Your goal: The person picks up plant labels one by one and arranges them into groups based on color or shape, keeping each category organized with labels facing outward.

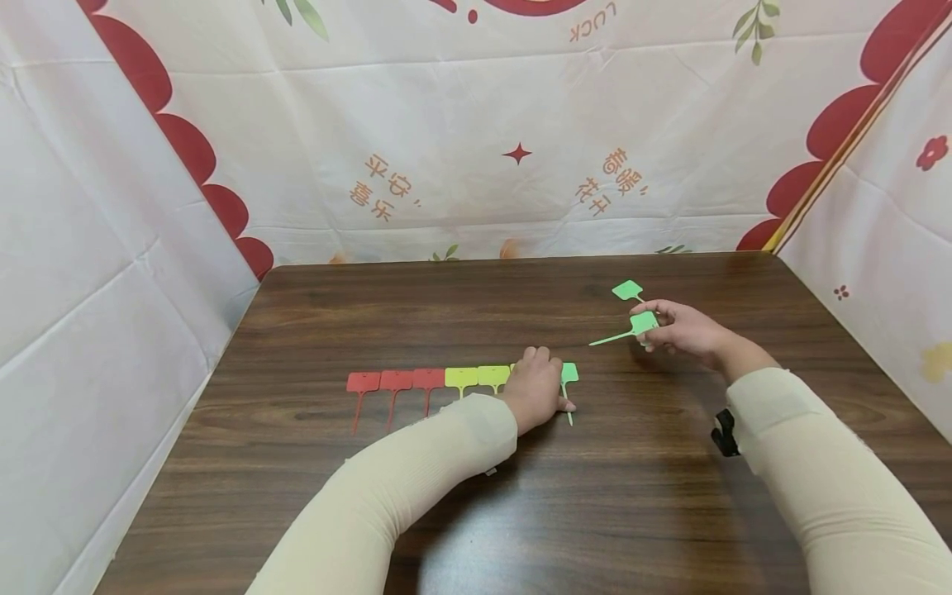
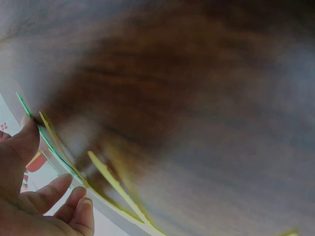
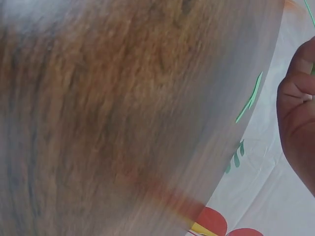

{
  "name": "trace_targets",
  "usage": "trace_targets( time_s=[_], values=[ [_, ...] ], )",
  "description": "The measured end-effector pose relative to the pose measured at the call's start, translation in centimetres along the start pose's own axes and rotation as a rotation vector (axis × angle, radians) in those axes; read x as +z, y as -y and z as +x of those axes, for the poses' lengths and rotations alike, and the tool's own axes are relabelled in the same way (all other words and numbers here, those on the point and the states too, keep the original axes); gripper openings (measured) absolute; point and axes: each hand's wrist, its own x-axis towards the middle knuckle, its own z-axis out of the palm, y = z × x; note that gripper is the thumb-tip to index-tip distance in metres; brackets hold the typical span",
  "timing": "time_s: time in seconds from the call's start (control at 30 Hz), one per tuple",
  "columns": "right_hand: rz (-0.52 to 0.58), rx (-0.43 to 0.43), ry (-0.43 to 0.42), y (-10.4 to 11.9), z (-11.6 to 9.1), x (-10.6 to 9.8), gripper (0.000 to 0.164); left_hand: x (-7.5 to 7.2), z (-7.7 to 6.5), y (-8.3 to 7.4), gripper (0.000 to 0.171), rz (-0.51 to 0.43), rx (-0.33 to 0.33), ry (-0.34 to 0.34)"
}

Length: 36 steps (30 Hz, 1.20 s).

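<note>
A row of flat plastic tags with square heads and thin tails lies on the table: red tags (image 1: 397,380) at left, then yellow tags (image 1: 493,377), with a green tag (image 1: 568,373) at the right end. Over the row's right end rests my left hand (image 1: 532,390), covering part of it. Its thumb is at the green tag's tail, fingertips near the heads, as the left wrist view also shows. Farther right, my right hand (image 1: 680,329) pinches another green tag (image 1: 643,323) by its head, tail pointing left. Just behind that hand lies one more green tag (image 1: 628,290).
The brown wood-grain table (image 1: 297,512) ends at a back edge against a printed white cloth (image 1: 476,107). More cloth hangs at the left and right sides. A black strap piece (image 1: 724,433) shows at the right wrist.
</note>
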Motion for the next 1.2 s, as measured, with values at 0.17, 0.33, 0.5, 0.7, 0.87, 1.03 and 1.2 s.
trace_targets(
  time_s=[0.17, 0.33, 0.5, 0.7, 0.87, 1.03, 1.2],
  values=[
    [0.014, 0.013, 0.055, -0.2, 0.1, 0.1, 0.055, 0.1, 0.0, 0.0, 0.05, -0.005, -0.001, 0.002],
    [0.014, 0.057, 0.149, -0.3, 0.0, 0.1, 0.056, 0.1, 0.1, 0.0, 0.05, -0.005, -0.001, 0.003],
    [0.02, 0.081, 0.254, -0.4, 0.1, 0.3, 0.057, 0.2, 0.1, 0.0, 0.05, -0.002, -0.001, -0.004],
    [-0.001, 0.084, 0.313, -0.2, 0.4, 0.9, 0.058, 0.2, 0.1, 0.0, 0.05, -0.001, -0.001, -0.018],
    [-0.038, 0.087, 0.328, 0.0, 0.7, 1.3, 0.055, 0.2, 0.0, 0.0, 0.05, 0.004, -0.002, -0.019],
    [-0.124, 0.085, 0.333, 0.3, 0.6, 1.6, 0.052, 0.2, 0.0, 0.0, 0.048, -0.005, -0.002, -0.016],
    [-0.162, 0.076, 0.316, 0.2, 0.8, 1.8, 0.052, 0.2, 0.0, 0.0, 0.048, -0.009, -0.001, -0.019]
  ],
)
